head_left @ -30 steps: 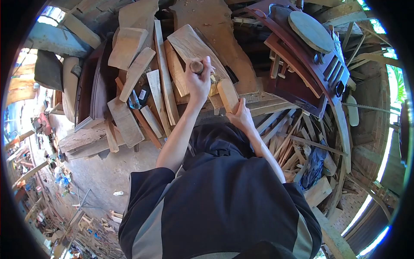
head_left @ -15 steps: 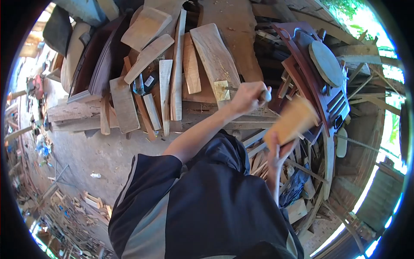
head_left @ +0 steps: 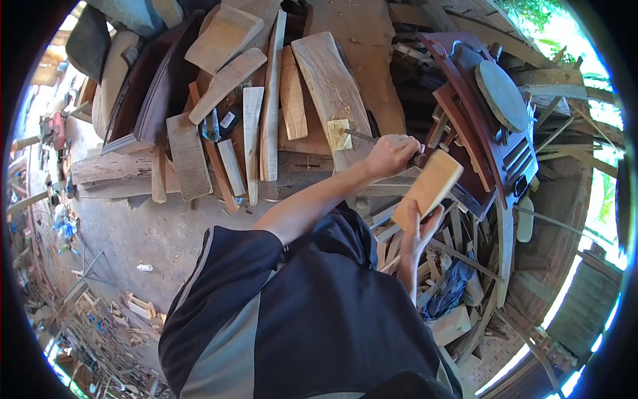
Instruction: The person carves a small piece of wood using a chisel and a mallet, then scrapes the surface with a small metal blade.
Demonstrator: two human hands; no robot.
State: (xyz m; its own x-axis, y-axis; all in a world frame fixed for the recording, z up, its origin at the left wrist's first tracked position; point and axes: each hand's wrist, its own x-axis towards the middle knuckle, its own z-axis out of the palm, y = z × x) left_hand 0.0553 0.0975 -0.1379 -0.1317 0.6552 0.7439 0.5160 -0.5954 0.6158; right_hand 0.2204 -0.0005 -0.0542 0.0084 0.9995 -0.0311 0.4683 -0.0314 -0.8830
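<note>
My left hand point(head_left: 393, 157) is closed around the handle of a chisel point(head_left: 359, 135). Its thin blade points left, with the tip at a small pale wood square point(head_left: 337, 135) on a broad plank point(head_left: 330, 80). Wood shavings lie on the plank just above that square. In my right hand point(head_left: 421, 229) is a light wooden block point(head_left: 429, 189), gripped at its lower end and tilted. The block's upper end is close beside the butt of the chisel handle.
Several loose wood pieces point(head_left: 252, 133) lean along the bench point(head_left: 119, 169) to the left. Dark red chair parts point(head_left: 465, 133) are stacked on the right, with a round wooden disc point(head_left: 502, 98) on them. Offcuts and a dark plastic bag point(head_left: 452, 286) lie below.
The wooden block in my right hand has swung down and left, nearer my body. My left hand keeps the chisel at the pale square, shifted only slightly.
</note>
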